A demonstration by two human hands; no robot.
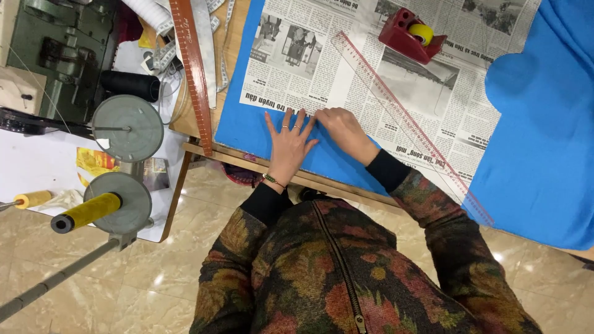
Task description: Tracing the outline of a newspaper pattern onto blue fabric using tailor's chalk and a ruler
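Note:
My left hand [289, 143] lies flat with fingers spread on the blue fabric [247, 127], fingertips at the lower edge of a newspaper sheet [346, 68]. My right hand [342, 128] rests beside it with fingers curled down at the same paper edge; whether it pinches the paper I cannot tell. A long clear ruler with red markings [408, 117] lies diagonally across the newspaper to the right of my hands.
A red tape dispenser with yellow tape [411, 34] sits on the newspaper at the back. More blue fabric [544, 136] lies at right. A brown strap [193, 74] lies on the table's left. Thread cones and spool discs [117, 161] stand left beside a sewing machine [55, 55].

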